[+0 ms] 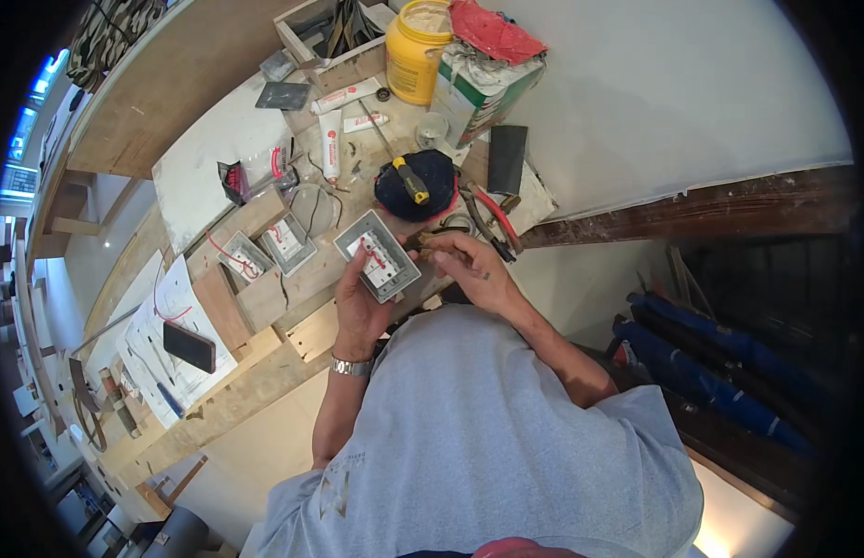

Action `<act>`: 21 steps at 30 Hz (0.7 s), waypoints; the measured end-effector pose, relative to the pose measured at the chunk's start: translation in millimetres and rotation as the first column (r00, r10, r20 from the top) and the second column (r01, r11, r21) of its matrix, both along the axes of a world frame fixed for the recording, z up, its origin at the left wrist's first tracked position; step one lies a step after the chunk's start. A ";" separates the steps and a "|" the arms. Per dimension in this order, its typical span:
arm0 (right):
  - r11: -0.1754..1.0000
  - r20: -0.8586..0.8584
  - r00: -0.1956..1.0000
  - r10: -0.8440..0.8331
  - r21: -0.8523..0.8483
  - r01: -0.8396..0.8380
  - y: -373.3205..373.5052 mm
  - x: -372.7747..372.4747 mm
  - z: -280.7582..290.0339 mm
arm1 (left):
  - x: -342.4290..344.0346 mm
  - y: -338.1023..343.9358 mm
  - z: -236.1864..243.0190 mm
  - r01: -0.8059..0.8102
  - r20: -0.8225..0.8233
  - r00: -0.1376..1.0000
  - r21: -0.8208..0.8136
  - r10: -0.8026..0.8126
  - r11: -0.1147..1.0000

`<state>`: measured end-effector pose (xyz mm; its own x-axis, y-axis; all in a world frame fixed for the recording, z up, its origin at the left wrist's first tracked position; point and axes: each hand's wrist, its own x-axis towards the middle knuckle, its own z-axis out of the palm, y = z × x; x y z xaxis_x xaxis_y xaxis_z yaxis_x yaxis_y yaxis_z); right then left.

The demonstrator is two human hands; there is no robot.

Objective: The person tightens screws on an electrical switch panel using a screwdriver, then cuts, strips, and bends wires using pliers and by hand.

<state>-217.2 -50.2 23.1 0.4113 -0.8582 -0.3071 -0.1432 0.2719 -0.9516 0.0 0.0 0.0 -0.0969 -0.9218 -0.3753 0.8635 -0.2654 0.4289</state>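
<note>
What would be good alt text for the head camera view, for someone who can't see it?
Seen from above, a person's left hand holds a grey switch plate back-side up while the right hand works at its edge, over a cluttered wooden workbench with two similar plates.

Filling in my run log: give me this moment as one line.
left hand: holds square grey switch plate | right hand: works small tool at plate edge | nearby: red-handled pliers, wooden bench

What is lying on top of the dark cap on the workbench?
A yellow-handled tool lies across the dark cap. Anything beneath the cap is covered.
</note>
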 end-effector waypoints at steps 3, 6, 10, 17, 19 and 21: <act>0.995 0.043 0.995 0.088 -0.042 -0.086 -13.5 1.9 -3.0 | -4.3 -3.4 7.2 -0.078 0.024 0.997 0.019 0.078 0.997; 0.986 0.065 0.988 0.141 -0.096 -0.135 -25.7 -12.3 2.9 | -24.4 -5.3 9.8 -0.123 0.038 0.992 0.018 0.122 0.992; 0.986 0.128 0.979 0.160 -0.062 -0.153 -42.4 -14.6 -3.0 | -43.7 -10.0 16.2 -0.154 0.018 0.988 0.027 0.154 0.988; 0.965 0.078 0.962 0.262 -0.052 -0.258 -76.1 -23.1 -7.1 | -54.0 -17.2 23.3 -0.300 0.051 0.953 0.053 0.298 0.952; 0.959 0.128 0.951 0.282 -0.079 -0.273 -81.3 -25.2 -14.8 | -51.7 -24.7 30.4 -0.252 0.039 0.967 0.021 0.251 0.968; 0.962 0.094 0.959 0.269 -0.067 -0.264 -86.7 -25.1 -7.9 | -51.5 -25.4 33.3 -0.302 0.064 0.952 0.027 0.299 0.953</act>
<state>-242.3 -137.0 15.2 0.6538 -0.7273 -0.2086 -0.1059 0.1850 -0.9770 -51.5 -25.4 33.3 0.2055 -0.8906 -0.4057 0.8794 -0.0138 0.4759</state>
